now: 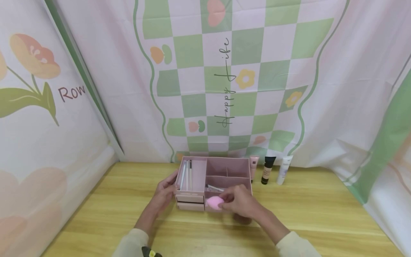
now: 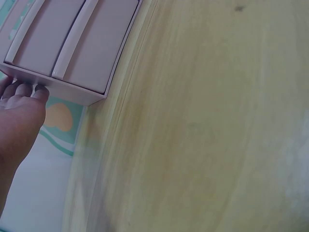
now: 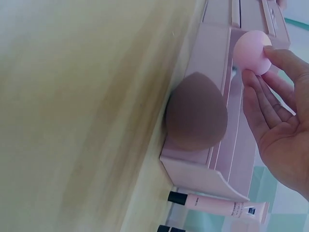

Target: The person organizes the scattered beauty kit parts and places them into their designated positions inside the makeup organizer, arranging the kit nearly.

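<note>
Pink plastic organiser (image 1: 224, 167) sits on the wooden table (image 1: 321, 214), near the far edge. The right hand (image 1: 240, 201) pinches a pink sponge (image 1: 214, 202) between thumb and fingertips at the organiser's near right front. A brown sponge (image 3: 196, 112) lies on the table against that front. The left hand (image 1: 165, 192) rests on the organiser's left side, fingers pressed together. Three tubes (image 1: 269, 169) stand just right of it.
</note>
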{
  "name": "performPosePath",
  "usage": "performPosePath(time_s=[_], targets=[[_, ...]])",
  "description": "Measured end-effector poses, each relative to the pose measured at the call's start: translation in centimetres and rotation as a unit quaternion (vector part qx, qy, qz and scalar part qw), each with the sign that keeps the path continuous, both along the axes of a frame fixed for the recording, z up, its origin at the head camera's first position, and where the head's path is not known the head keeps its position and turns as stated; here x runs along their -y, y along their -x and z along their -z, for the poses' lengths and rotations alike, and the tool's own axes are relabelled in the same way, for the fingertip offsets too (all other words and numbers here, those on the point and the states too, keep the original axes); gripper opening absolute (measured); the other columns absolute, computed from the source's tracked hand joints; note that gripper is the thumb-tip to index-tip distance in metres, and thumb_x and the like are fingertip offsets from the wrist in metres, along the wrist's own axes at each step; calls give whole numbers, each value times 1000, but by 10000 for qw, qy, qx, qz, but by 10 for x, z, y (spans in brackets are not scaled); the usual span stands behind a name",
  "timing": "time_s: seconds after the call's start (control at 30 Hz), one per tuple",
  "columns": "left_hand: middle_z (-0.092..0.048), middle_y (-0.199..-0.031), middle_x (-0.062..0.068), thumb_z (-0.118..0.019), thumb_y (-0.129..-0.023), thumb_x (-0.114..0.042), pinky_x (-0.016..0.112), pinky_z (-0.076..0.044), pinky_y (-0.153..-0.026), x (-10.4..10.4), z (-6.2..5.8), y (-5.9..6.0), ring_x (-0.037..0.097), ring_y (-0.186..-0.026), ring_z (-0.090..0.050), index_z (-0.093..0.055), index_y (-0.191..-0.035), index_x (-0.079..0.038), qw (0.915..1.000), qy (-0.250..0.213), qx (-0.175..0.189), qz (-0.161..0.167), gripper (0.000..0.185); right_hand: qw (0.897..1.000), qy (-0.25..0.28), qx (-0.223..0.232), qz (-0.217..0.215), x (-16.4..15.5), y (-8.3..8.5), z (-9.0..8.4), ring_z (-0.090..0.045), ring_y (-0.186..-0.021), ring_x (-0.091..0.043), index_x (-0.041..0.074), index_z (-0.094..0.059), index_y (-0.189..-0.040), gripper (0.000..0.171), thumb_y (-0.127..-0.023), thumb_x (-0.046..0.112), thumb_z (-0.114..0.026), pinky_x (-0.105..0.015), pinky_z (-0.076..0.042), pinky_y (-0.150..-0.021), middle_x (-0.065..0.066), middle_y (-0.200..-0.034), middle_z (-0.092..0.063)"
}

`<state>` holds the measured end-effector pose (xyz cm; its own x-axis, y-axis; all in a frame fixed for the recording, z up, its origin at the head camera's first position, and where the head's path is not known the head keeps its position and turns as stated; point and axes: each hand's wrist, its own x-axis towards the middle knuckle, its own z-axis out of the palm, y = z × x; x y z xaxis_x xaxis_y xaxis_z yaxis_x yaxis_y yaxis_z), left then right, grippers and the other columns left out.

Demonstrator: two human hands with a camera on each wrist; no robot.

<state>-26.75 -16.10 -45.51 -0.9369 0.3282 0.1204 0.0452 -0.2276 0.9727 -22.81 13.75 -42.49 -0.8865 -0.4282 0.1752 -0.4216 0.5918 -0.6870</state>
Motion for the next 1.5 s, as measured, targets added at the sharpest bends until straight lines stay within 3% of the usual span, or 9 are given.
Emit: performPosePath(time_s=[0.47, 0.93, 1.5], targets=[[-12, -165, 16, -48, -89, 1, 31, -26, -119, 0, -1, 0, 33, -152, -14, -20, -153, -1, 10000, 36, 7, 0, 71, 9997, 77, -34, 227, -8, 17, 6, -67, -73, -7, 6, -76, -95, 21, -76, 16, -79, -15, -57, -62, -9, -87, -76], [-11, -165, 16, -48, -88, 1, 20, -32, -116, 1, 1, 2, 34, -152, -13, -19, -153, -1, 10000, 20, -35, 44, 72, 9998, -163, -85, 113, -4, 17, 17, -65, -72, -6, 7, -76, -93, 19, -76, 13, -79, -14, -56, -62, -4, -84, -76], [-10, -166, 14, -48, -89, 1, 25, -27, -119, 2, 0, 0, 29, -153, -13, -18, -154, -2, 9999, 17, -25, 107, 72, 9996, -263, -50, 39, -1, 14, 16, -68, -74, -11, 2, -75, -95, 19, -77, 10, -76, -14, -56, -62, -10, -85, -77]])
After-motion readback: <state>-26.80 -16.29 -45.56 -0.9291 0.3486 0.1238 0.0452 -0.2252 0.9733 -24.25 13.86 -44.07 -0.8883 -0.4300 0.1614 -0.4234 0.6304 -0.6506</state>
